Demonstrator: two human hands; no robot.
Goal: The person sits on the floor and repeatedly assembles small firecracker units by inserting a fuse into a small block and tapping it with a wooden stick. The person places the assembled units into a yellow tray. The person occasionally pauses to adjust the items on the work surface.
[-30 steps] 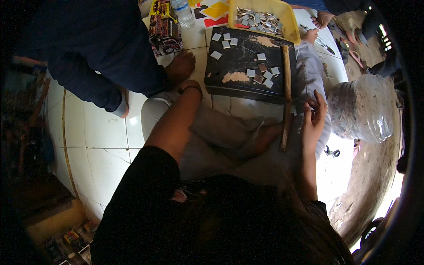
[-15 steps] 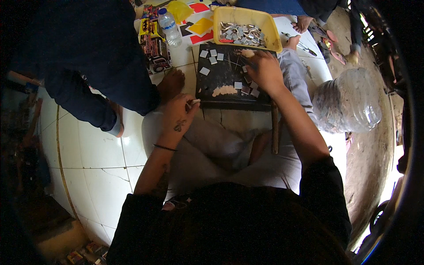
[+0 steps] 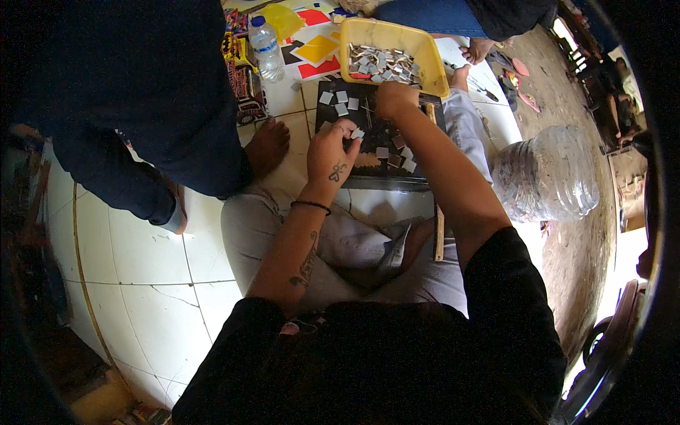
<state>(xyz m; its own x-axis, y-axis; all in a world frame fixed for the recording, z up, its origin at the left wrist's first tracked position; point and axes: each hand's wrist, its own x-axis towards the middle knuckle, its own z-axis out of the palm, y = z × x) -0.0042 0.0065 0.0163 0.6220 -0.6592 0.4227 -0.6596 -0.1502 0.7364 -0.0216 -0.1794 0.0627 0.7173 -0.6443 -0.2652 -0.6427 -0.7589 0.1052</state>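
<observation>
Left hand (image 3: pixel 327 157): you pinch at least one small, pale-grey, flat square piece (image 3: pixel 357 133) between thumb and fingers, above the board; a fingertip hold seems apt for anything so thin. Right hand (image 3: pixel 397 101): knuckles up at the near rim of the yellow plastic tub; its fingers are hidden, so I cannot tell whether it grasps anything.

The flat-topped black board (image 3: pixel 386 184) lies before your crossed legs, probably as a firm, reachable work surface. Loose pale square pieces (image 3: pixel 341 109) lie spread on it, perhaps for easy picking. The yellow plastic tub (image 3: pixel 397 39) stands at its far edge, likely for a short reach; inside, a jumbled heap of small grey and whitish pieces (image 3: pixel 382 64).

Textures: board dark and scuffed, with a rough tan patch (image 3: pixel 365 161); tub smooth, round-cornered. A straight brown wooden shaft (image 3: pixel 439 237) lies along the board's right side, its near end overhanging.
</observation>
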